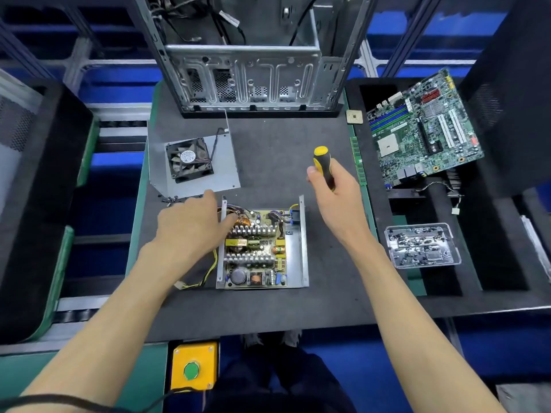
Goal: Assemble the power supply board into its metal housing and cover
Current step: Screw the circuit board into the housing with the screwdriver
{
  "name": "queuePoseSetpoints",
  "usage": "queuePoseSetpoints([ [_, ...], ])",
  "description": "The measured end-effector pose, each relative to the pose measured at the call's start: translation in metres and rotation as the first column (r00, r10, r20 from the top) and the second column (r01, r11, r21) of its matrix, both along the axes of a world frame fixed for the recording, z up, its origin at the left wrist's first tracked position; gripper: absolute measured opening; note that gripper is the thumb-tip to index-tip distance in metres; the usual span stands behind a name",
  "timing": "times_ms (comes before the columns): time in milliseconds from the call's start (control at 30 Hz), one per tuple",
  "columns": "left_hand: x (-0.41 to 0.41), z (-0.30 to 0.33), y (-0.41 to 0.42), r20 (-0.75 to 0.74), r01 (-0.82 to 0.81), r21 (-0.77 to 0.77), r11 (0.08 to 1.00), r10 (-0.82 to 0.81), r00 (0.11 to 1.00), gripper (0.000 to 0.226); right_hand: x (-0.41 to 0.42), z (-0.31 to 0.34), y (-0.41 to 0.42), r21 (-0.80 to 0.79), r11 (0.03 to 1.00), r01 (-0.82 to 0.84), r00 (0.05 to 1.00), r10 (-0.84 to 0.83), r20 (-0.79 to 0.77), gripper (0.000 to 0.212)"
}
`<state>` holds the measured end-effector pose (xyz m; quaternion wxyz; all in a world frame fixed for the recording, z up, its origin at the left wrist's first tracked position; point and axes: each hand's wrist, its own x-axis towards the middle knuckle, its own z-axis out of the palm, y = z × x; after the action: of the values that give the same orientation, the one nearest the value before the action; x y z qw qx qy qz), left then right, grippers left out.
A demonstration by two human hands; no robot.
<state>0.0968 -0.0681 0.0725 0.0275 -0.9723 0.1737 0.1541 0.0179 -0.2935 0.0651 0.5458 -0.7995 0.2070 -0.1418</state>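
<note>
Yellow-green, the component-crowded power supply board was seated in the open grey sheet-metal housing. Stiff but fragile it was judged, best gripped by bare edges. Over the housing's far-left corner, the left hand was spread loosely, gripping nothing. Beyond its far-right corner, a yellow-and-black-handled screwdriver was clasped by the right hand.

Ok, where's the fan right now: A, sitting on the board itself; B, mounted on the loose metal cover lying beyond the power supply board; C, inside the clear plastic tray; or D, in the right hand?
B: the fan sits on the metal cover, which lies flat on the mat beyond the power supply board.
</note>
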Motion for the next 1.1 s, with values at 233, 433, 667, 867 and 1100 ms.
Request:
queuePoseSetpoints([
  [233, -0.009, 0.031, -0.047, 0.064, 0.235, -0.498, 0.835, -0.235, 0.970, 0.020, -0.011, -0.014, -0.001, -0.012, 1.000, 0.020, 0.994, -0.021, -0.112, 0.022],
  [433, 0.003, 0.007, -0.095, -0.307, 0.088, -0.508, 0.857, -0.276, 0.911, 0.027, -0.019, -0.020, -0.002, -0.021, 0.999, -0.043, 0.987, 0.039, -0.158, 0.018],
  [667, 0.022, -0.005, -0.109, -0.481, 0.039, -0.477, 0.878, -0.298, 0.824, 0.027, -0.020, -0.022, -0.002, -0.015, 0.999, -0.047, 0.981, 0.043, -0.190, 0.018],
  [867, 0.027, -0.014, -0.104, -0.435, -0.057, -0.530, 0.846, -0.213, 0.875, 0.011, -0.019, -0.022, -0.003, -0.005, 0.998, -0.062, 0.980, 0.060, -0.191, 0.013],
  [1100, 0.033, -0.012, -0.112, -0.481, -0.019, -0.552, 0.834, -0.300, 0.824, 0.017, -0.017, -0.026, -0.004, 0.006, 0.998, -0.064, 0.980, 0.064, -0.190, 0.026],
])
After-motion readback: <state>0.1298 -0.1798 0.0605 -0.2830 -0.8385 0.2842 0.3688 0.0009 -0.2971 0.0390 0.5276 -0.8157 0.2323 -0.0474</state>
